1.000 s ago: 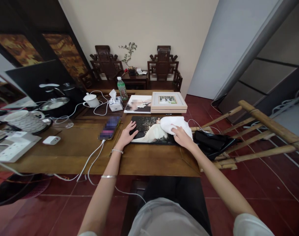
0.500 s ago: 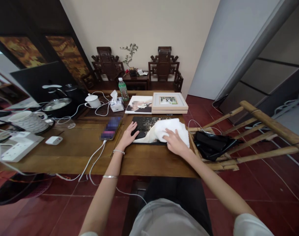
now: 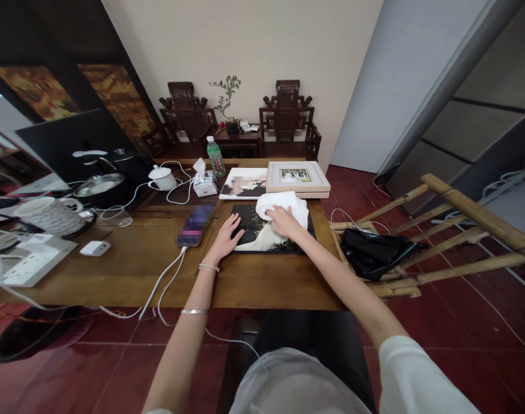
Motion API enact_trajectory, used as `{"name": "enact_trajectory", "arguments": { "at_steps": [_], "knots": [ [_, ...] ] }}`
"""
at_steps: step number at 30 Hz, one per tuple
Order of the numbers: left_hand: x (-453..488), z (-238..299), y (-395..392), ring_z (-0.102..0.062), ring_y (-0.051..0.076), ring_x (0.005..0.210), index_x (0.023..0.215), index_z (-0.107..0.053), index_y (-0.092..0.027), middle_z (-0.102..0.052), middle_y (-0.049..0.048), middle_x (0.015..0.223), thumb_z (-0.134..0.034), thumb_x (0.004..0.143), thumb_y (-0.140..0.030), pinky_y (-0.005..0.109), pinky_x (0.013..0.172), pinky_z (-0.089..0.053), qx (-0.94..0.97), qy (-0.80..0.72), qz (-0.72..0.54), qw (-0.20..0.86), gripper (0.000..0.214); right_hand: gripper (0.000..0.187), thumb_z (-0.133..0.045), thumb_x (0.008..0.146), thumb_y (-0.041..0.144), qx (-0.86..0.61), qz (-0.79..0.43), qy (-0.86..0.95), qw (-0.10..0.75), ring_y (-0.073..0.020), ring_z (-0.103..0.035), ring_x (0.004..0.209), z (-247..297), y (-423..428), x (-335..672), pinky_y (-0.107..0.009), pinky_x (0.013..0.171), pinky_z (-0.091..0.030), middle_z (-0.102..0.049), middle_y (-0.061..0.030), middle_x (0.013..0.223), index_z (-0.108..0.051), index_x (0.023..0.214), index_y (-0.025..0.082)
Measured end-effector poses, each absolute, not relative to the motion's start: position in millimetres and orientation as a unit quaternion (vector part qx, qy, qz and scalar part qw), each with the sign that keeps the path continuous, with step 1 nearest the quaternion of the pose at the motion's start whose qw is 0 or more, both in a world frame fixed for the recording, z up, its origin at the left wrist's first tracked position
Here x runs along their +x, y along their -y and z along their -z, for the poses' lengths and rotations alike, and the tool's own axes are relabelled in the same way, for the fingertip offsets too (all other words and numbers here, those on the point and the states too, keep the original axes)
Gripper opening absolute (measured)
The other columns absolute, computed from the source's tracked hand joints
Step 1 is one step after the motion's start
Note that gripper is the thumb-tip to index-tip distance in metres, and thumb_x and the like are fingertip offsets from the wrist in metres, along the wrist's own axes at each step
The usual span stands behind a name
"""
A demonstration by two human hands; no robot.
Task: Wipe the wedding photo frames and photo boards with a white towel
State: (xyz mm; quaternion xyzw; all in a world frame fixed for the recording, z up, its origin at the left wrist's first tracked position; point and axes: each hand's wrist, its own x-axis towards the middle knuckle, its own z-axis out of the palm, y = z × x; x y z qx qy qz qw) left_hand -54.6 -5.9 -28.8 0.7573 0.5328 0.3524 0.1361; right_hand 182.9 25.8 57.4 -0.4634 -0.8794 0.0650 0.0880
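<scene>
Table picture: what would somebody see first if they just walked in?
Likely the white cloth under the right hand, pressed on the dark photo panel at the middle of the wooden table. The left hand lies flat on the panel's left edge. Behind it sits a pale framed photo.

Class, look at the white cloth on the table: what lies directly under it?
Under the white cloth lies a dark photo print, flat on the wooden table. The right hand presses the cloth; the left hand rests on the print. The print's far part is covered.
</scene>
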Motion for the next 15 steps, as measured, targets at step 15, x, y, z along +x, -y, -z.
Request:
{"name": "enact_trajectory", "arguments": {
  "at_steps": [15],
  "knots": [
    [-51,26,8,-0.032,0.026,0.138,0.131,-0.052,-0.012,-0.043,0.0153,0.144,-0.046,0.089,-0.045,0.045,0.113,-0.025,0.749,-0.535,-0.369,0.131,0.053,0.048,-0.038,0.073,0.002,-0.389,-0.116,0.911,0.08,-0.0238,-0.033,0.135,-45,68,208,-0.057,0.108,-0.018,-0.05,-0.0154,0.136,-0.061,0.112,0.018]
  ]
}}
